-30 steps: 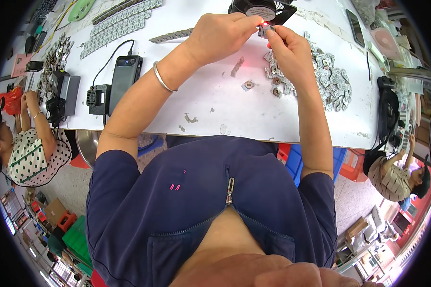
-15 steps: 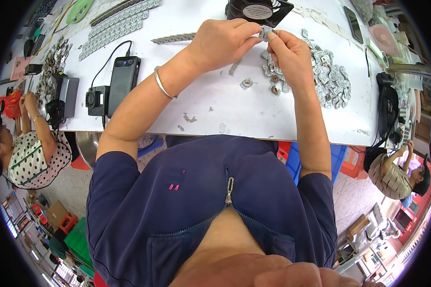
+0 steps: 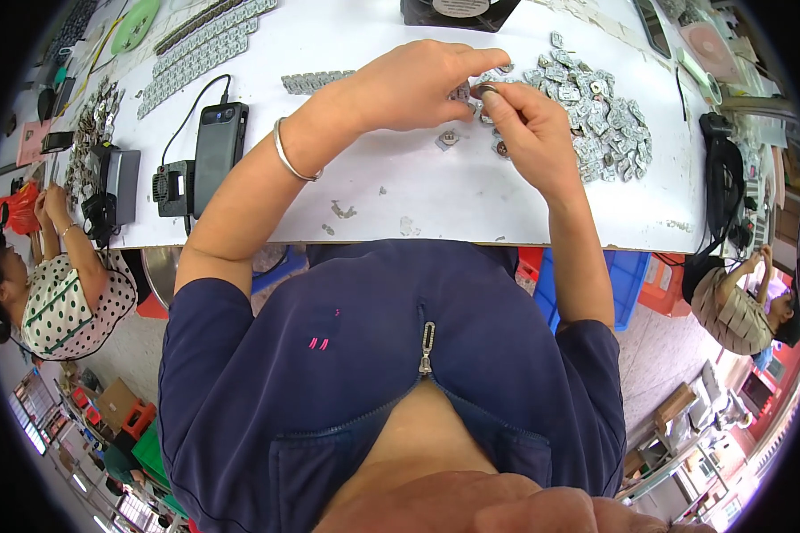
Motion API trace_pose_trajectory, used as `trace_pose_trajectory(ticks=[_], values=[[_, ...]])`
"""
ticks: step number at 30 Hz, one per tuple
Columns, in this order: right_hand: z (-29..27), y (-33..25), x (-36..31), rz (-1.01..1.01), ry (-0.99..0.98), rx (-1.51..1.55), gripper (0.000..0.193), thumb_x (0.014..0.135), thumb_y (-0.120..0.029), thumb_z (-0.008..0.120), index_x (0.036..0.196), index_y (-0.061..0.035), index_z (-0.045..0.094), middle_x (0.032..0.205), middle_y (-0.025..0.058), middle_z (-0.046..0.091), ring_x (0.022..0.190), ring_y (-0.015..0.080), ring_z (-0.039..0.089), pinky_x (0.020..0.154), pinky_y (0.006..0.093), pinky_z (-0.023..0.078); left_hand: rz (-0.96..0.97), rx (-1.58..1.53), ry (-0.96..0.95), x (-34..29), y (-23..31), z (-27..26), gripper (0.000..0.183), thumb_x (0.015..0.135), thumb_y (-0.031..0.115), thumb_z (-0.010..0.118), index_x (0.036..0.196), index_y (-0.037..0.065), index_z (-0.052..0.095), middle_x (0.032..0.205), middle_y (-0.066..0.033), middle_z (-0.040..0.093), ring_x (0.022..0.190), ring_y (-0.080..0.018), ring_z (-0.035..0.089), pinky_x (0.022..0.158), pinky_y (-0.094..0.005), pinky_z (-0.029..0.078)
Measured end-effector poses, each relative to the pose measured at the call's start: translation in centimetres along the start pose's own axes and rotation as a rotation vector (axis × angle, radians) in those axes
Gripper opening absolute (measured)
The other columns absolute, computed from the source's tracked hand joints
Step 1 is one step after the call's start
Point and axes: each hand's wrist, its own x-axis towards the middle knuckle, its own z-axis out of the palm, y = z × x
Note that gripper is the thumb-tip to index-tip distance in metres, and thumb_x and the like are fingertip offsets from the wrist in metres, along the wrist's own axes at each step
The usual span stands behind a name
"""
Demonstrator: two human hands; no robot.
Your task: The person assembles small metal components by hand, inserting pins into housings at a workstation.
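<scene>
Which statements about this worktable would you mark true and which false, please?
1. A silver bangle circles the wrist of the left hand. True.
2. The right hand lies flat on the table. False: the right hand pinches a small part.
3. A cable runs to the black device. True.
4. The loose pile lies left of that device. False: the loose pile lies to its right.

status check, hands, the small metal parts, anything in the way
Right hand pinching a small dark part; left hand alongside, grip unclear. Loose metal parts heaped close by the right hand. Black fan beyond, apart from both hands.
</scene>
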Motion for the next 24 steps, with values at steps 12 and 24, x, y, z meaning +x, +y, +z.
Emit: trace_pose_trajectory(ticks=[12,24], values=[[0.0,-0.9,0.9,0.046,-0.145,-0.071,0.02,0.09,-0.018,0.062,0.084,0.0003,0.065,0.06,0.0019,0.052,0.055,0.0087,0.046,0.05,0.0269,0.038,-0.038,-0.144,-0.126,0.5,1.3,-1.0,0.061,0.076,0.01,0.072,0.133,0.006,0.05,0.1,-0.0179,0.067,0.082,-0.0309,0.066,0.072,-0.0353,0.053],[-1.9,0.1,1.8,0.093,-0.383,0.396,0.021,0.094,-0.022,0.059,0.091,-0.0025,0.066,0.063,-0.0056,0.05,0.056,0.0019,0.042,0.049,0.0202,0.035,-0.25,-0.627,-0.453,0.0,-0.1,-4.1,0.028,0.095,0.025,0.057,0.083,0.001,0.063,0.065,-0.0015,0.057,0.059,-0.0087,0.054,0.056,-0.0224,0.045]])
